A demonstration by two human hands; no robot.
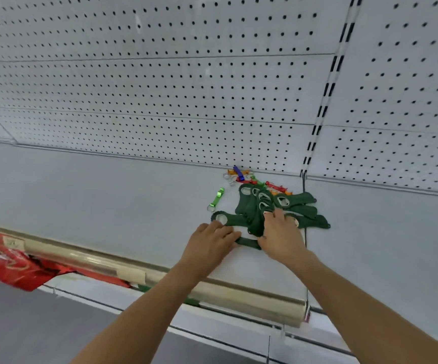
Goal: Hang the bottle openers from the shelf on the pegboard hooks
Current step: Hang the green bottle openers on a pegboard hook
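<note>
A heap of dark green bottle openers (278, 203) lies on the white shelf (107, 195), close to the pegboard (160, 74) behind it. My left hand (212, 240) rests on the near end of one dark green opener (222, 218) at the heap's left. My right hand (281, 232) presses down on the heap's front, fingers spread over several openers. Another dark green opener (248, 243) lies between both hands, touched by both. A light green keyring opener (216, 198) lies alone to the left. Small orange, blue and red keyring openers (239, 174) sit behind the heap. No hooks show on the pegboard.
A clear price rail (134, 269) runs along the shelf's front edge, with red paper (21, 269) hanging at its left. A black slotted upright (325, 95) divides the pegboard panels right of the heap. The shelf stretches bare to the left and right.
</note>
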